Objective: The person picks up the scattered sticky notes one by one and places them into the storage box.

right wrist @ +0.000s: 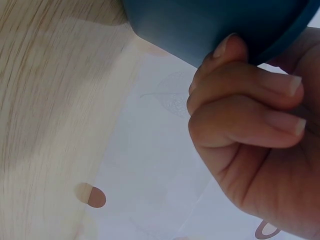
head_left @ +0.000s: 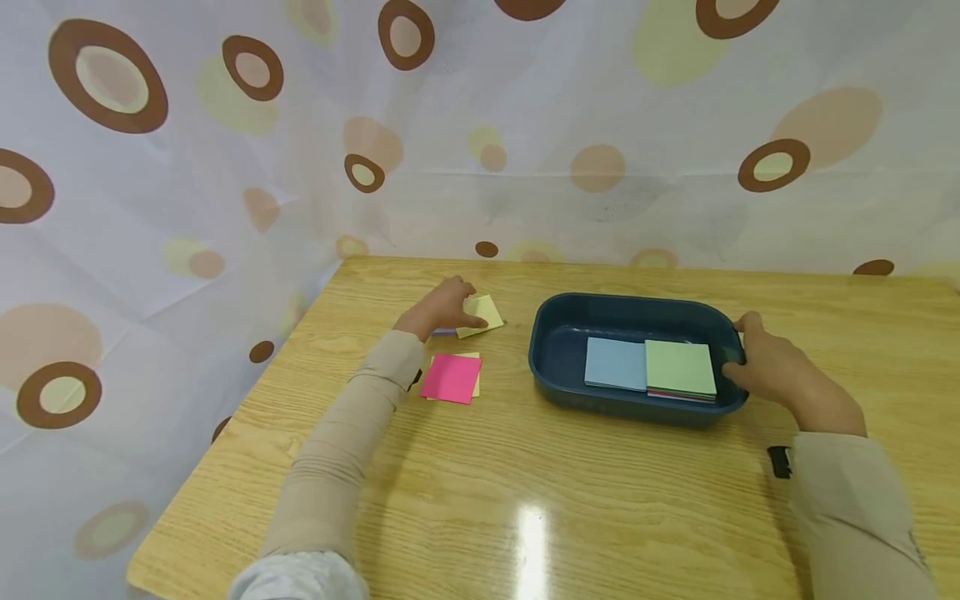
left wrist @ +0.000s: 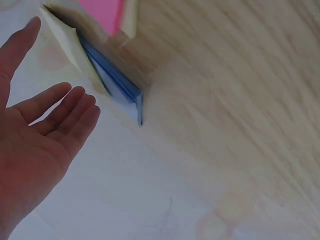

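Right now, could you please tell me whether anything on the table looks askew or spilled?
Left of the tub, the pink paper sits crooked over yellow paper, whose edges poke out, unlike the neater green-topped stack inside. Nothing looks spilled.

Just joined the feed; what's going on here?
A person's right grip holds one end of the dark blue tray, where a blue stack and a green-topped stack lie side by side. The left grip, fingers loose, is at a yellow note and blue notes on the table; contact is unclear. A pink note lies nearer the person.
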Demonstrator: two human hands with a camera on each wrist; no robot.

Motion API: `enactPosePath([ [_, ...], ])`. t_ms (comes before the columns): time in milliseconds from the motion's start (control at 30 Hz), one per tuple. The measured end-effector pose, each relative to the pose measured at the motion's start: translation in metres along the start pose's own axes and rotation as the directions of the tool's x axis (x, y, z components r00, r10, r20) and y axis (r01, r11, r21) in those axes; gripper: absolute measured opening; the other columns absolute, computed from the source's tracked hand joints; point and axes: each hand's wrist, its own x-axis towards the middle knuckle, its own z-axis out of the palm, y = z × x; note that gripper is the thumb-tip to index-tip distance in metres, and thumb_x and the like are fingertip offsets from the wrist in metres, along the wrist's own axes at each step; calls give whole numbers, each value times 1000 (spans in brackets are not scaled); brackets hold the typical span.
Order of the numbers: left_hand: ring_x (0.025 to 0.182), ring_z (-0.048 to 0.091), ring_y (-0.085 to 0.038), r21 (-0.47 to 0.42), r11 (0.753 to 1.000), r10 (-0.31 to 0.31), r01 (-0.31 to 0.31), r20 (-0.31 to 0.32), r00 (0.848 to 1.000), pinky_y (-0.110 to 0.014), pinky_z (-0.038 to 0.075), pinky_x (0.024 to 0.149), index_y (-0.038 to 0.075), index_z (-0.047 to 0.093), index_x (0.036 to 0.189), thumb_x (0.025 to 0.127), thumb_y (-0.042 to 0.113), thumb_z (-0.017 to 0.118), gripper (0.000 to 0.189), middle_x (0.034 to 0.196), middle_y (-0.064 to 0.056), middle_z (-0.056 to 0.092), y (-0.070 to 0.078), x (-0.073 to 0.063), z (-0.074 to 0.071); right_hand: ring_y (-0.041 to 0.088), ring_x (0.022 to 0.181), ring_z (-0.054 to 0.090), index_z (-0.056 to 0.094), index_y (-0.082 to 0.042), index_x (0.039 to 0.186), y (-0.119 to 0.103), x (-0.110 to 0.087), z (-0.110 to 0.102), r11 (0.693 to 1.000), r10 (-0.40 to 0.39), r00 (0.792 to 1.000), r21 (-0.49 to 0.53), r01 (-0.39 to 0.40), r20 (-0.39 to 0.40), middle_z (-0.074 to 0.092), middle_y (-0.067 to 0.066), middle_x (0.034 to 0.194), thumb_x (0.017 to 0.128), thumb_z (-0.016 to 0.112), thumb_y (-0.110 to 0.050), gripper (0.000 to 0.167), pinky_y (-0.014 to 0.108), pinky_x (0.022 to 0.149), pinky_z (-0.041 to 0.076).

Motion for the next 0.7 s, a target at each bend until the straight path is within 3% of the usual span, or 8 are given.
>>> enactPosePath([
  [167,125,43,-31,-2,999,-33,34,44,998,-38,36,105,-5,45,138,83,39,75,77,137,-20,45,-6,-1,5,22,58,47,8,21,130,0,0,0,1000,5,1000,-8,-5,2,47,9,64,95,49,-9,62,36,56,38],
  [367,118,44,-28,-23,997,-69,71,48,996,-37,38,100,-3,43,140,83,39,75,78,134,-19,43,-8,-3,8,23,59,47,8,21,130,1,1,0,1000,5,1000,-8,-5,0,48,10,65,95,49,-9,62,36,56,39],
  [700,121,41,-31,12,997,-75,74,66,995,-39,38,100,-3,43,140,84,38,73,76,134,-21,41,-6,-3,9,24,61,48,9,21,129,1,1,-1,1000,8,1000,-14,-8,2,50,12,66,94,50,-10,62,37,58,40],
])
